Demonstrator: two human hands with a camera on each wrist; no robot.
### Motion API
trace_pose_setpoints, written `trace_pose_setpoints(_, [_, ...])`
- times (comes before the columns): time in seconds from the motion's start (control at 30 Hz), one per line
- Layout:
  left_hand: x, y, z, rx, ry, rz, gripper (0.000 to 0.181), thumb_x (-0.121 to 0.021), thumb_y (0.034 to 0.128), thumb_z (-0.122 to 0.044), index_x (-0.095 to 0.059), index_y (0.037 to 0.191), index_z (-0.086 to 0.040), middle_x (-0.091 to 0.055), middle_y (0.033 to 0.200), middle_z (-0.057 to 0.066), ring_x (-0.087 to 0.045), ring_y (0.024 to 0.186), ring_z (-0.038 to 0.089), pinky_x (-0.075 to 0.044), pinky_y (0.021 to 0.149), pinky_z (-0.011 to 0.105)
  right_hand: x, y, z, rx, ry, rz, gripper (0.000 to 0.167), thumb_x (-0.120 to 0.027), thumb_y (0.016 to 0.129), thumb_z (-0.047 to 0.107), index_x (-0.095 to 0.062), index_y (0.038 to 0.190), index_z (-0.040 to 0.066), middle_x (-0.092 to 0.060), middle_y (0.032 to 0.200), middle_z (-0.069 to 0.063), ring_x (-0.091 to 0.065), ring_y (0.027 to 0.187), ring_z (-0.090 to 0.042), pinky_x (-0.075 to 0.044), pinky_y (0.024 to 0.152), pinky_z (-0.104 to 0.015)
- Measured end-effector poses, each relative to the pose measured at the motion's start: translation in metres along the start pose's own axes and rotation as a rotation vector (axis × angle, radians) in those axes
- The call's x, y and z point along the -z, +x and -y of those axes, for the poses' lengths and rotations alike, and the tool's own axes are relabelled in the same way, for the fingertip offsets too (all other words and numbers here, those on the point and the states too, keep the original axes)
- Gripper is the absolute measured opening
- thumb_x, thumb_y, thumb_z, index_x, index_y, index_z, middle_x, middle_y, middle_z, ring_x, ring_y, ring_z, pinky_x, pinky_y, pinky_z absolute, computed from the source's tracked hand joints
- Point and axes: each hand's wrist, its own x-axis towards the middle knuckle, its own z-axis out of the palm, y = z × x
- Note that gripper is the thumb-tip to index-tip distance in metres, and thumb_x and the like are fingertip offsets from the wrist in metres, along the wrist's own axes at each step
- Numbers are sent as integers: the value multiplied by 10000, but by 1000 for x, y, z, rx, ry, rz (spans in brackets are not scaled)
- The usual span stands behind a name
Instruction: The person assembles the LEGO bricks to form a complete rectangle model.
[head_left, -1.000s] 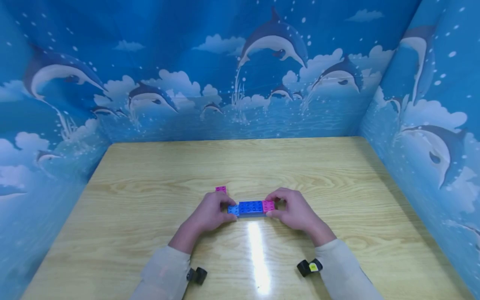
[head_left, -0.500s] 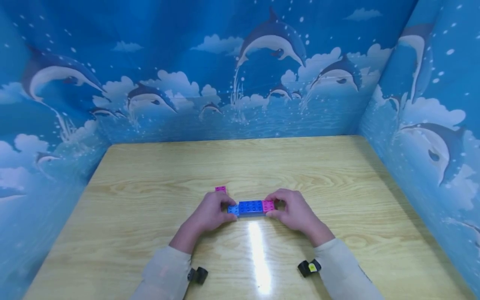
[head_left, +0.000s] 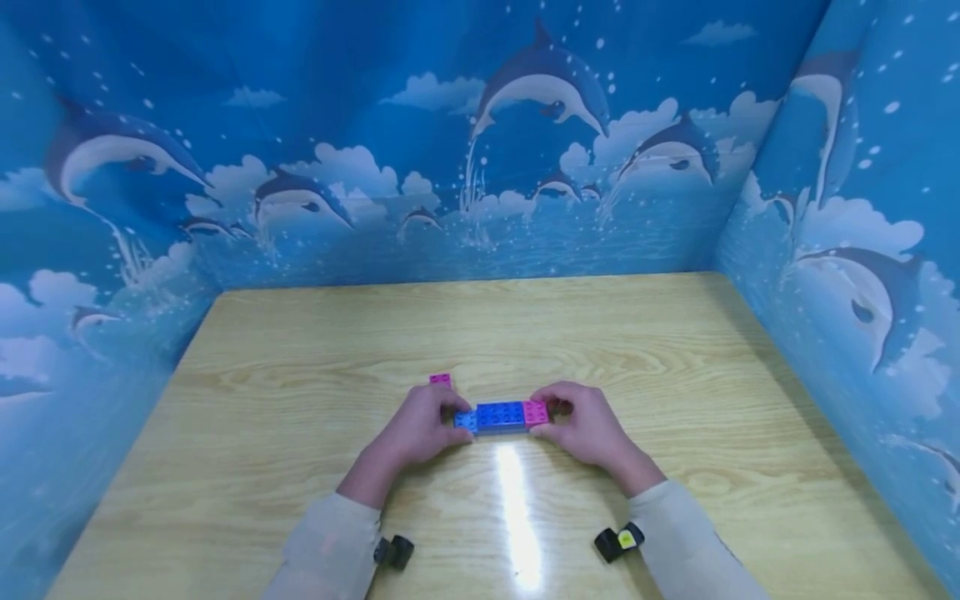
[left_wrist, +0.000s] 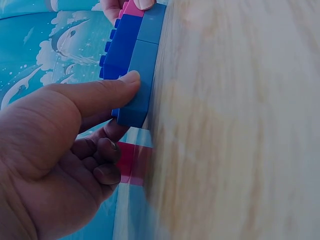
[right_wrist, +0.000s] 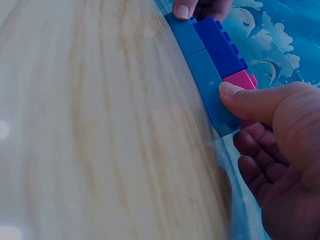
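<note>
Left hand (head_left: pixel 427 423) and right hand (head_left: pixel 590 422) pinched ends of studded bar (head_left: pixel 501 417): light-blue base (right_wrist: pixel 204 69), dark-blue brick (left_wrist: pixel 123 47), pink brick (head_left: pixel 536 412) atop.

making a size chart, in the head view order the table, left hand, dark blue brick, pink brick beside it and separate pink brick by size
Table
Left hand
Dark blue brick
Smallest, not ranked: pink brick beside it and separate pink brick, the latter partly hidden

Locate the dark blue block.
In the head view, the dark blue block sits between the left hand and right hand, atop light blue blocks, just left of a pink block.
</note>
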Motion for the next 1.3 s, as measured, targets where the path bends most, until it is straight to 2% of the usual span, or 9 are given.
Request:
trace_pose_setpoints(0.37, [2, 1, 1, -23, 0, -18, 398, -898, 729, -186, -738, 1081, -92, -665, 981, -22, -594, 937, 160, -510, 879, 363, -4, 1, -6, -6, 73, -11, 377, -922, 697, 126, -738, 1026, 131, -662, 902, 73, -607, 829, -144, -538, 745, -328])
trace_pose_setpoints(0.53, [6, 0, 0, -1, -27, -91, 463, -910, 716, -214, -729, 1127, -101, -658, 1061, -7, -593, 1031, 184, -492, 950, 379, -3, 2, -7, 2, 94, -3, 375, -924, 687, 121, -737, 1012, 143, -667, 903, 68, -615, 831, -153, -544, 743, -332])
trace_pose_setpoints(0.7, [11, 2, 2, -9, -61, -191, 470, -899, 743, -199, -716, 1158, -74, -648, 1036, 21, -604, 965, 202, -530, 859, 343, -2, 2, -7, -4, 101, 17, 373, -923, 689, 125, -734, 1009, 153, -667, 904, 66, -610, 833, -160, -539, 745, -340])
trace_pose_setpoints(0.87, [17, 5, 6, 40, -59, -260, 486, -894, 750, -161, -705, 1191, -89, -625, 1113, 19, -599, 985, 208, -545, 847, 328, -2, 2, -7, -13, 103, 33, 375, -924, 693, 146, -735, 1015, 167, -662, 908, 76, -605, 844, -158, -535, 755, -343])
trace_pose_setpoints(1.03, [21, 10, 14, 23, -28, -279, 454, -886, 759, -131, -711, 1175, -76, -622, 1114, 34, -598, 965, 240, -541, 815, 339, -2, 3, -7, -13, 100, 36, 378, -927, 687, 149, -737, 1012, 178, -660, 901, 83, -605, 843, -161, -531, 756, -342])
trace_pose_setpoints(1.3, [24, 14, 22, 16, 13, -255, 439, -873, 769, -133, -711, 1171, -61, -628, 1120, 51, -582, 946, 221, -526, 809, 367, -2, 3, -8, -17, 93, 35, 383, -928, 684, 149, -737, 1015, 183, -660, 900, 90, -604, 845, -152, -529, 764, -345])
